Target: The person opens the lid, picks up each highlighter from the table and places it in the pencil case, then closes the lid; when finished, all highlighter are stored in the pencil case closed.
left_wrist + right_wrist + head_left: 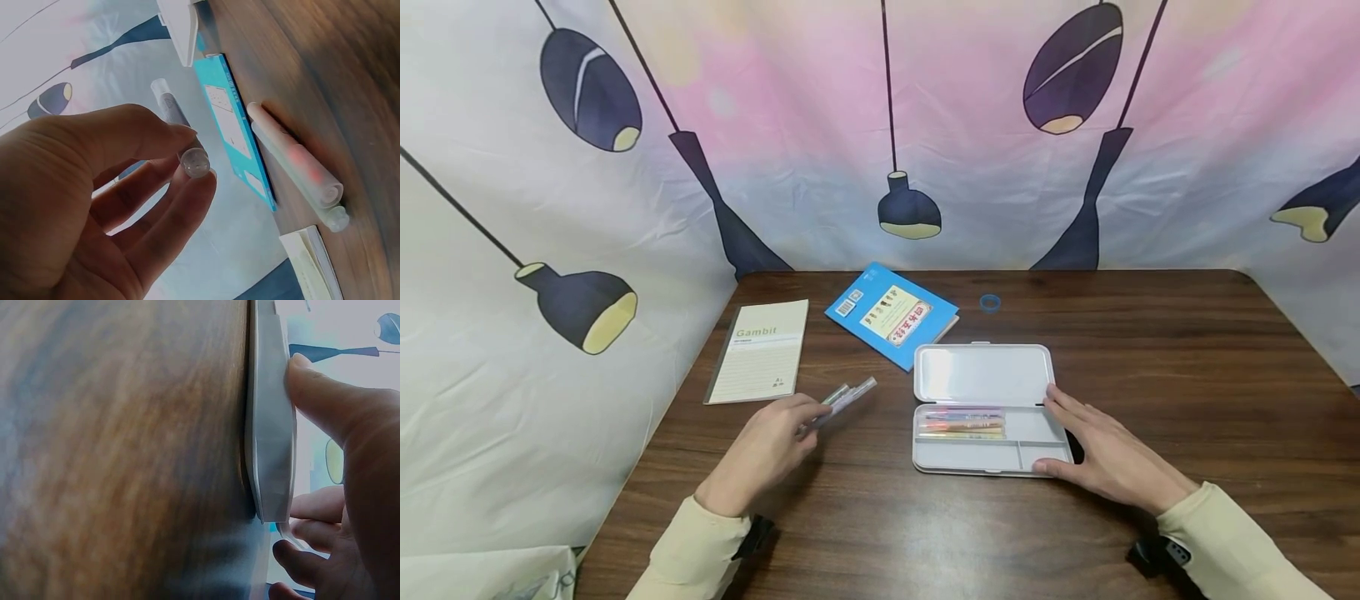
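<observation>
A dark wood-grain tabletop (pixel 1195 400) is bearing an open white pencil case (pixel 966 457), coloured pens (pixel 964 427) lying in its rear compartment. The right hand (pixel 1108 458) is spanning the case's right end, fingers spread and fairly straight, seemingly steadying it. Left of the case, the left hand (pixel 767 450) is pinching a clear-capped pen (pixel 170 107) between thumb and fingertips, near two loose pens (pixel 301 161). Picking up pens is apparently the step underway; the next move is probably calling for a secure pinch, clear of that pair

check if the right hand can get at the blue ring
Probably yes: the right hand only touches the case at its right, and nothing seems to block its way round the open lid to the blue ring.
</observation>
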Action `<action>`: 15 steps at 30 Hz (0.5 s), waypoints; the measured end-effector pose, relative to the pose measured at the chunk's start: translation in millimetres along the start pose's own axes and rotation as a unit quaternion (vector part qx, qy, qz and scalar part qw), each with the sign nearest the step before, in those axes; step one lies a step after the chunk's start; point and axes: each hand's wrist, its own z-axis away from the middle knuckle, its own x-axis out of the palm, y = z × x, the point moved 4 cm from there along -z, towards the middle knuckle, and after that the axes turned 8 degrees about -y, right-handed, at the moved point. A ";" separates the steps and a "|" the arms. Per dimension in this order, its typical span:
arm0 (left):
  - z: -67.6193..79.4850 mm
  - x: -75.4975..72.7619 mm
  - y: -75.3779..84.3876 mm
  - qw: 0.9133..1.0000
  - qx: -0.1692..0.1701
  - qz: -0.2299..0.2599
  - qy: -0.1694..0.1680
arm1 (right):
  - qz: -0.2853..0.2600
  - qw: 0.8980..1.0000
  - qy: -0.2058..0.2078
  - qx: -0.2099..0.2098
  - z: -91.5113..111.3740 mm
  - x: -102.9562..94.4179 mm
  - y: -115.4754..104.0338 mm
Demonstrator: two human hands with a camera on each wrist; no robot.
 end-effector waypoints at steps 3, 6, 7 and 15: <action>-0.5 -0.9 2.3 1.000 0.006 -0.003 0.006 | -0.002 1.000 -0.001 0.000 0.7 0.4 0.2; -1.3 -1.0 4.1 1.000 0.011 -0.006 0.011 | 0.000 1.000 0.001 -0.002 1.2 0.3 0.2; -1.8 -0.7 5.0 1.000 0.013 -0.008 0.012 | 0.001 1.000 0.002 -0.002 1.4 0.2 0.2; -7.8 4.4 16.9 1.000 0.024 -0.020 0.002 | 0.002 1.000 0.003 -0.001 0.4 1.2 -0.3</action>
